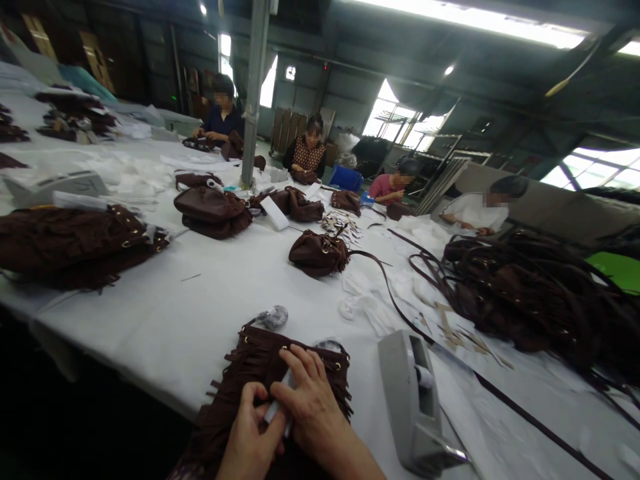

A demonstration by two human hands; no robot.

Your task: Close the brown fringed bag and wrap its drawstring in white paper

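Observation:
A dark brown fringed bag [260,363] lies flat at the near edge of the white table [200,307]. My left hand [250,433] and my right hand [307,400] rest on it, close together. Between their fingers they pinch a small pale strip [280,400], which looks like paper or tape, pressed against the bag. My right hand's fingers spread over the bag's upper part near its metal eyelets.
A grey tape dispenser [415,400] stands right of my hands. A heap of brown bags and straps [525,293] fills the right side, one long strap [500,393] runs forward. More bags [75,243] lie left and centre [317,253]. Several people sit working at the far end.

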